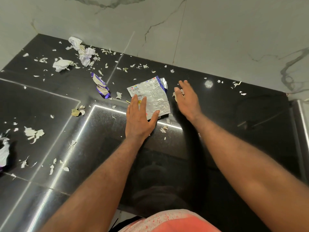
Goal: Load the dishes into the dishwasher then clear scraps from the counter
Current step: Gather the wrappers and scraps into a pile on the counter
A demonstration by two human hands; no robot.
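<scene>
From the head camera, a glossy black bench (217, 124) meets a pale marbled wall (217, 30) and is littered with scraps. Near the middle lies a flattened silver packet (154, 95), printed side up. The left hand (138, 120) lies flat on its 7 o'clock corner, its fingers (143, 104) straight and spread and its thumb resting on the near edge, gripping nothing. The right hand (188, 99) is at the packet's 3 o'clock, just beside it and slightly blurred, palm turned down, fingers straight and open; a pale scrap (175, 96) sits at its fingertips, though contact is unclear. At the packet's 9 o'clock lies a torn purple wrapper (101, 87). Farther out at 10 o'clock are crumpled paper balls (61, 64) close to the wall. Small white flakes (34, 133) are scattered over the bench, thickest towards 8 and 9 o'clock.
</scene>
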